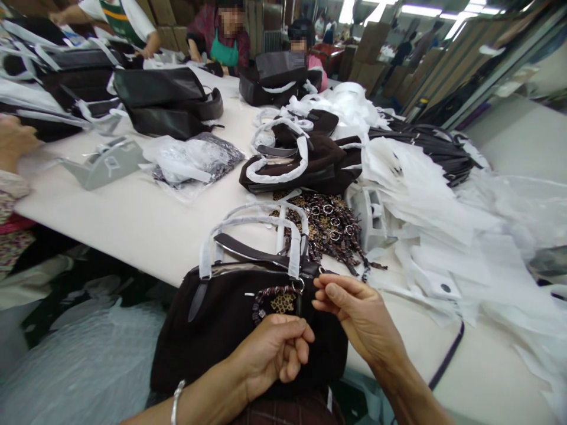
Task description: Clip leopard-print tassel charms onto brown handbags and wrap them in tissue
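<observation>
A black handbag (199,336) with white-wrapped handles (205,255) rests at the table's front edge, close to me. On its front hangs a braided charm with a leopard-print piece (283,303), joined near a metal ring (298,285) by the right handle. My left hand (283,348) is closed just below the charm, its fingers curled; what they hold, if anything, is hidden. To the right of the ring, my right hand (349,307) has thumb and fingers pinched together beside the bag's top corner; anything between them is too small to name.
Behind the bag lies a pile of similar charms (328,227) beside a tape dispenser (370,218). Another wrapped bag (301,159) is farther back. White sheets (425,200) cover the right side. A second dispenser (110,162) stands left; other people work across the table.
</observation>
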Motion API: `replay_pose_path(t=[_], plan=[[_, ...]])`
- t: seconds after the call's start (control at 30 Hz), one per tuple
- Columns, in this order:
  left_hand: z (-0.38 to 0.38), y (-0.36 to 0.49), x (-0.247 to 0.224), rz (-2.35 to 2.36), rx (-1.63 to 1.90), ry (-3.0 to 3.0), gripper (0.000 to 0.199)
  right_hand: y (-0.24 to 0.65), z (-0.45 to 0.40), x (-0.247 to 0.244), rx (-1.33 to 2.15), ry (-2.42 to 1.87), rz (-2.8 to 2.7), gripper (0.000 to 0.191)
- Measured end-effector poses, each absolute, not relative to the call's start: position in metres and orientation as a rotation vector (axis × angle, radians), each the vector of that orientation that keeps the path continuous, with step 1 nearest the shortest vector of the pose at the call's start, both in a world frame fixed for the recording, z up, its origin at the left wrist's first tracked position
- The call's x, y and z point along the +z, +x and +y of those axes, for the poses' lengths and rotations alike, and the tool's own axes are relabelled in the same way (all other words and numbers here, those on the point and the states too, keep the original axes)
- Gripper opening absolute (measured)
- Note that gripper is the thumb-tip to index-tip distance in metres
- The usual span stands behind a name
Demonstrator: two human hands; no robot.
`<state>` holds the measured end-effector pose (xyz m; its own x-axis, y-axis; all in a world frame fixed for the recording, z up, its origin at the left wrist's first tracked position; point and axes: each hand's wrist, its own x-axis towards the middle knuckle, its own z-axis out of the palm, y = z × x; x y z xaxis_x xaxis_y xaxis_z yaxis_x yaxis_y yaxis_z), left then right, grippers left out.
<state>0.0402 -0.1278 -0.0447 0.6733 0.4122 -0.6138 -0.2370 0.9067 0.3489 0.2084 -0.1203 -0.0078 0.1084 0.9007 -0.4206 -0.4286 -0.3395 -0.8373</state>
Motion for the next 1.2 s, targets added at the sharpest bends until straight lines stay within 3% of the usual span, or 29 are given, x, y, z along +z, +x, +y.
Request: replay_pose_path(t=[0.27,0.57,0.73,0.83,0.9,1.2], plan=[[-0.127,0.042,-0.045,0.770,0.338,0.231,0.032,0.207,-0.119,-0.013,1.446,-1.190,-0.603,0.024],[-0.130,0.040,-0.045,0.718,0.262,0.430,0.035,0.213,-0.118,-0.022,1.274,-1.279,-0.863,0.008],[-0.115,0.025,-0.025,1.025,0.336,1.286,0.035,0.235,-0.117,-0.008,1.424,-1.329,-0.829,0.014],[-0.093,0.018,-0.023,1.286,0.564,1.844,0.020,0.251,-0.110,-0.002,1.295,-1.528,-1.207,0.016],[-0.076,0.018,-0.030,1.349,0.576,1.987,0.021,0.256,-0.102,0.000,1.156,-1.595,-1.461,0.015],[-0.043,0.039,-0.053,1.097,0.570,1.554,0.010,0.248,-0.063,-0.014,0.881,-1.515,-1.924,0.012]])
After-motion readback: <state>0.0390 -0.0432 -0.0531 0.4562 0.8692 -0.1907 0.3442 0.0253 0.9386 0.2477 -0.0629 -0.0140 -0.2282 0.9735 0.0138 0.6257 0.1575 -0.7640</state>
